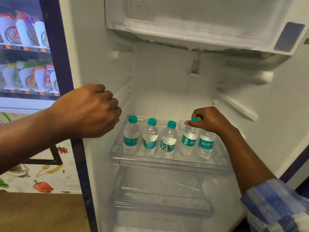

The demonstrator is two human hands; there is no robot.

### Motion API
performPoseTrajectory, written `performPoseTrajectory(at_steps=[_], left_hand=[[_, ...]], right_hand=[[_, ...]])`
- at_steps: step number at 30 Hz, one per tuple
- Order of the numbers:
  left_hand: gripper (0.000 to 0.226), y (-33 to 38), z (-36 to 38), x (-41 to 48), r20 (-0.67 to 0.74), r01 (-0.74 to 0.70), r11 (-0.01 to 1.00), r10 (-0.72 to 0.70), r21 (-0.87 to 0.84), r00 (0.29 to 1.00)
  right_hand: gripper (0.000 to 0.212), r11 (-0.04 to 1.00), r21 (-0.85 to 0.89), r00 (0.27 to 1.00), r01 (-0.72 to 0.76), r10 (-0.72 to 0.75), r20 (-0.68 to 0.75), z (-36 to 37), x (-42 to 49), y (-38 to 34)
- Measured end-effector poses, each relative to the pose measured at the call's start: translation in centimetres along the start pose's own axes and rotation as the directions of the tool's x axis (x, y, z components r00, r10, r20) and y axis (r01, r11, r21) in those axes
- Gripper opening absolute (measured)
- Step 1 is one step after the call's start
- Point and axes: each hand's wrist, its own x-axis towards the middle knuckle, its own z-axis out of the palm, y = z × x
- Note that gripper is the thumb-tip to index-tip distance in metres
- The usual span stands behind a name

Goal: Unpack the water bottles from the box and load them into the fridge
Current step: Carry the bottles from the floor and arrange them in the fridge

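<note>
Pinching the cap [195, 119] of a bottle [189, 139], the right hand [210, 120] steadies it upright in the shelf [167, 160] row. Nearby, the left hand [88, 111] hovers curled, apparently empty.

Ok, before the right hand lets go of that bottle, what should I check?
1. Grip: right hand holds the fourth bottle by its cap: ok.
2. Seating: fourth bottle's base flat on the shelf: cannot tell, it leans slightly.
3. Row: three left bottles upright, capped: ok.
4. Cap of the fifth bottle: cannot tell, hidden behind the wrist.
5. Clearance: left hand away from the bottles: ok.
</note>
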Motion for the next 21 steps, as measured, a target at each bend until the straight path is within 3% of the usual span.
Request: performPoseTrajectory(at_steps=[3,10,21], left_hand=[[0.043,0.0,0.0,0.0,-0.011,0.000,1.000,0.000,-0.001,1.000],[0.040,0.0,0.1,-0.1,0.008,-0.001,1.000,0.001,-0.010,1.000],[0.033,0.0,-0.2,0.0,0.030,0.000,1.000,0.000,0.008,1.000]], right_hand=[[0.036,1.000,0.008,0.998,0.017,-0.018,0.059,-0.1,-0.6,-1.2],[0.038,0.995,0.044,0.995,0.087,-0.088,0.040,0.0,-1.8,-2.6],[0.066,0.989,0.140,0.994,-0.049,0.062,-0.095,0.1,-2.7,-2.1]])
